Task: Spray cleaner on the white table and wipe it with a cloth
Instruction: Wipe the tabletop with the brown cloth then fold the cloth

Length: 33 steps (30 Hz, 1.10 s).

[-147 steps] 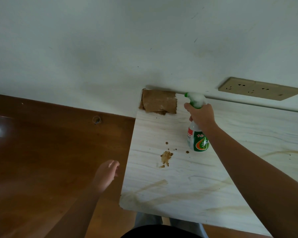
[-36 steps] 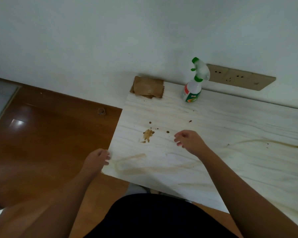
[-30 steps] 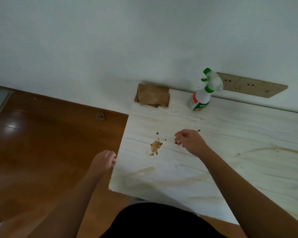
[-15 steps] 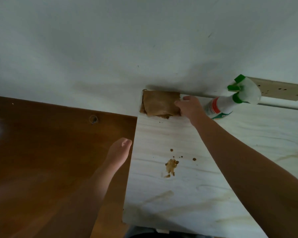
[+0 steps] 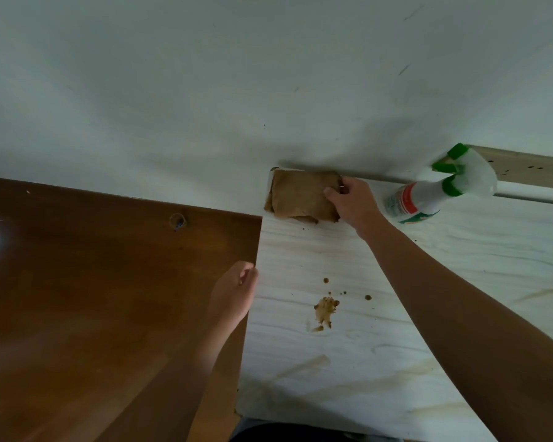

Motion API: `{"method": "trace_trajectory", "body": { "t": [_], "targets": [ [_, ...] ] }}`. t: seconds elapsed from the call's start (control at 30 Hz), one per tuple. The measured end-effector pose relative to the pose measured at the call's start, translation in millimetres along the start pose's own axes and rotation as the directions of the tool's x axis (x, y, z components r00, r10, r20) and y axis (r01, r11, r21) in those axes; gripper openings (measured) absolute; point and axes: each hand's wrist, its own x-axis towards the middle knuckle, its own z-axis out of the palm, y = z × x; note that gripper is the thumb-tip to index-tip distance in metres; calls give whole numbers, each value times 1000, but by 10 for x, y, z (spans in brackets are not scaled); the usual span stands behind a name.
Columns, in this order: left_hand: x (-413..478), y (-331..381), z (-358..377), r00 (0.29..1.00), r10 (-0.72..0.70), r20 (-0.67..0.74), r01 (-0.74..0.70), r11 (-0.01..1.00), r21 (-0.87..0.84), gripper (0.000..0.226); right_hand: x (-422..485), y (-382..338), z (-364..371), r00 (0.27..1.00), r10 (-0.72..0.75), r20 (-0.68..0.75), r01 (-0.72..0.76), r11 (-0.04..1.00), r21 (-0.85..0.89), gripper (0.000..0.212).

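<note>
A folded brown cloth (image 5: pixel 297 196) lies at the far left corner of the white table (image 5: pixel 348 362), against the wall. My right hand (image 5: pixel 350 202) grips the cloth's right edge, fingers curled over it. The spray bottle (image 5: pixel 428 196), white with green trigger and cap, stands just right of that hand by the wall. A brown stain (image 5: pixel 324 311) with small specks around it sits mid-table. My left hand (image 5: pixel 235 293) hovers at the table's left edge, fingers loosely curled, holding nothing.
A brown wooden floor (image 5: pixel 93 298) lies left of the table. A beige socket strip (image 5: pixel 530 170) is fixed on the white wall behind the bottle. Faint yellowish streaks (image 5: pixel 304 368) cross the near part of the table.
My right hand reached from the table's middle to the far corner and closed on the cloth. The bottle, set down earlier, stays by the wall. My view has shifted forward.
</note>
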Motion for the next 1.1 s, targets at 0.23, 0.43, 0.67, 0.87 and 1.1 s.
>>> {"method": "trace_trajectory", "body": {
  "t": [0.23, 0.43, 0.67, 0.87, 1.1],
  "targets": [
    [-164, 220, 46, 975, 211, -75, -188, 952, 241, 41, -134, -205, -445, 980, -193, -39, 193, 981, -22, 19],
    [-442, 57, 328, 908, 418, 21, -371, 780, 503, 55, -337, -106, -565, 910, -413, 11, 400, 875, -272, 22],
    [-510, -290, 532, 860, 509, 41, -419, 657, 627, 52, -624, 659, -182, 892, -314, 325, 428, 819, -383, 25],
    [-515, -331, 604, 856, 516, 25, -404, 638, 655, 53, -655, 674, -163, 868, -451, 208, 496, 770, -401, 34],
    [-474, -492, 785, 835, 548, -56, -384, 652, 654, 54, -261, 614, 285, 856, -455, 243, 502, 625, -598, 64]
  ]
}}
